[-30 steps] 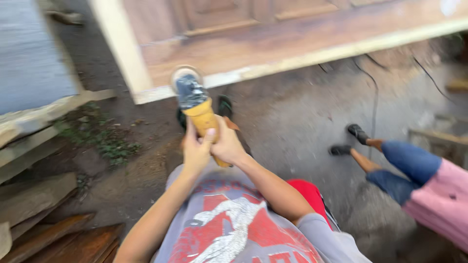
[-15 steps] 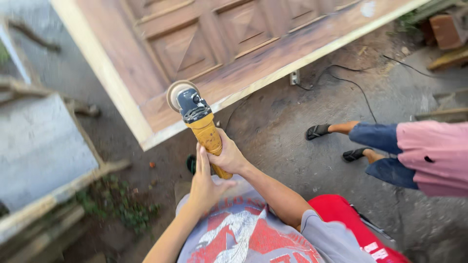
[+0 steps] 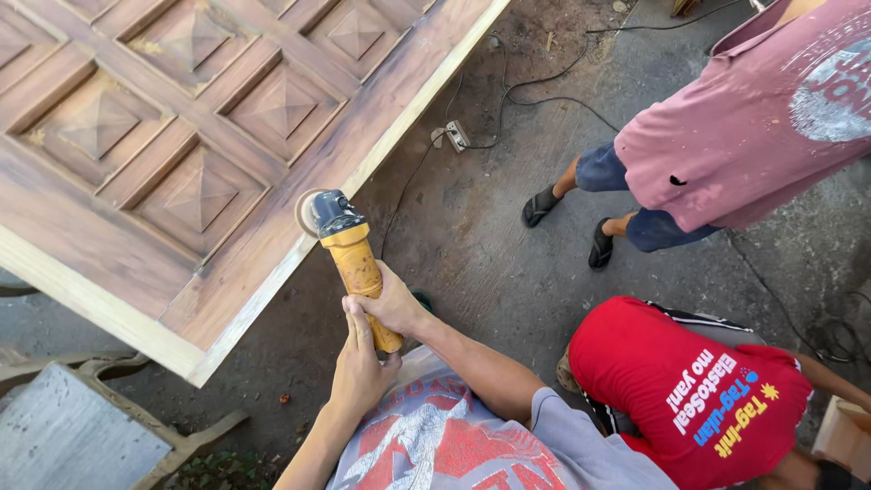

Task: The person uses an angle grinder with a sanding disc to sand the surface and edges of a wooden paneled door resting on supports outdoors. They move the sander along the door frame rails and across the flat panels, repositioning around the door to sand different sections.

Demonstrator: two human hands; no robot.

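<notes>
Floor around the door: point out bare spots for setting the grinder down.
Bare concrete lies between the door edge and the sandalled feet. Another patch shows under the door's lower corner. Cords clutter the top; two people crowd the right.

One grinder (image 3: 349,254), one door (image 3: 181,154), two bystanders (image 3: 726,118)

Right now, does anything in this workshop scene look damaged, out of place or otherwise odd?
A small dark hole shows in the pink shirt of the person standing on the right. A power cord and its socket block lie loose on the dirty floor. The door panel and grinder look intact.
</notes>
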